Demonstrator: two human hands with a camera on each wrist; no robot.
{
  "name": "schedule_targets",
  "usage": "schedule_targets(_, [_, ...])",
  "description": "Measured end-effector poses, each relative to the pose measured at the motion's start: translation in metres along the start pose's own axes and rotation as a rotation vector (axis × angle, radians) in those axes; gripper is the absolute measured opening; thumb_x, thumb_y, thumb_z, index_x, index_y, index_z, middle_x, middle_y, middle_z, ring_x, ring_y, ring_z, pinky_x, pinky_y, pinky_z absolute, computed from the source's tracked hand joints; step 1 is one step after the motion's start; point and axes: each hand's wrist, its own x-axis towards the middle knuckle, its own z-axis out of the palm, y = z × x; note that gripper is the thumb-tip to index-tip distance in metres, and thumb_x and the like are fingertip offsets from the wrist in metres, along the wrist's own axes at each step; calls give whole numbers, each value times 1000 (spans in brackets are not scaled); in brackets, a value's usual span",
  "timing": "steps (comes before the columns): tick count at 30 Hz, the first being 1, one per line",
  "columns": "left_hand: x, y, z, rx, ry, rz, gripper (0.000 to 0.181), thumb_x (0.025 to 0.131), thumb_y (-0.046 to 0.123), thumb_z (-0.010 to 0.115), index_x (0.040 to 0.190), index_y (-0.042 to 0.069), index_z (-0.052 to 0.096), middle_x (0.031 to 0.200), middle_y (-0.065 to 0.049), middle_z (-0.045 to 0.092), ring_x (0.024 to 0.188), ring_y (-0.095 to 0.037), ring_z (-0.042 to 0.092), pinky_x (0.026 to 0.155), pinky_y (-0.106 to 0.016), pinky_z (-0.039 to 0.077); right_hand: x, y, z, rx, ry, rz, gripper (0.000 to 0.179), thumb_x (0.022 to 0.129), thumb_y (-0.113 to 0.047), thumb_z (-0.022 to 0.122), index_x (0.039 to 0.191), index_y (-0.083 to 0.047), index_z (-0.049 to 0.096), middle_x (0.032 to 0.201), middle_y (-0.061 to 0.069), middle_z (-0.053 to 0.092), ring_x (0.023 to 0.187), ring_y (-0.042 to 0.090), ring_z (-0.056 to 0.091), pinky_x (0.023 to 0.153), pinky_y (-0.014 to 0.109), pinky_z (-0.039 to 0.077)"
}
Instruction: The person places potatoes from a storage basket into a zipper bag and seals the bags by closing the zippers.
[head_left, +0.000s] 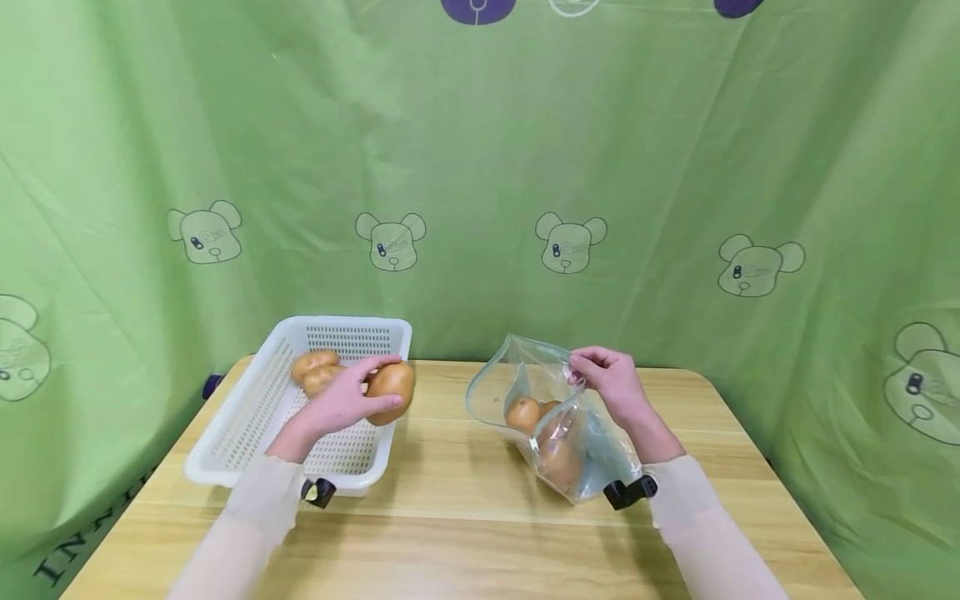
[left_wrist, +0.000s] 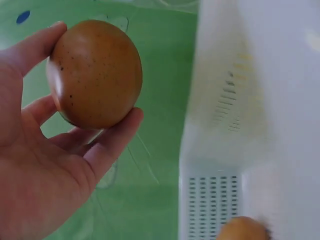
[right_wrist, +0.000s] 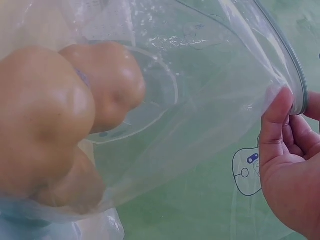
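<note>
My left hand (head_left: 347,402) holds a brown, speckled potato (head_left: 393,390) over the right rim of a white plastic basket (head_left: 201,460). In the left wrist view, thumb and fingers curl around the sides of this potato. A few more potatoes (head_left: 315,367) lie in the far part of the basket, partly behind the hand. On the right, my right hand (head_left: 613,385) pinches the edge of a clear zip bag (head_left: 606,454) between thumb and fingers. The bag's mouth gapes toward the left, and several potatoes (right_wrist: 37,117) sit inside it.
Basket and bag stand on a wooden table (head_left: 442,550), with a stretch of tabletop between them. A green curtain (head_left: 480,167) with bear-head prints hangs right behind the table and along both sides. A small dark object (head_left: 212,385) shows beyond the left table edge.
</note>
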Motion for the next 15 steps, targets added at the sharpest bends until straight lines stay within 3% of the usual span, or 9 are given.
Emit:
schedule_targets(3, [11,12,9,-6,-37,25,64,85,25,71,140,8,43,134,-16,48,115,-32,50,90,-46,47,0,-1,-1,-2,0,-3,10,91,-2,60,91,4,66,68,-2,63,60,6,60,56,20,52])
schedule_targets(9, [28,33,25,-30,-68,84,64,83,27,72,139,11,44,128,-11,52,108,-25,53,87,-40,48,1,-4,0,-10,-18,-1,22,91,-3,60,98,17,59,69,-2,63,61,7,59,57,21,52])
schedule_targets(15, [39,48,44,-90,-78,71,70,80,24,75,140,10,41,126,-12,53,107,-25,53,83,-37,50,3,-5,2,-11,-29,2,21,91,-2,60,98,18,60,68,-2,62,60,7,59,57,20,52])
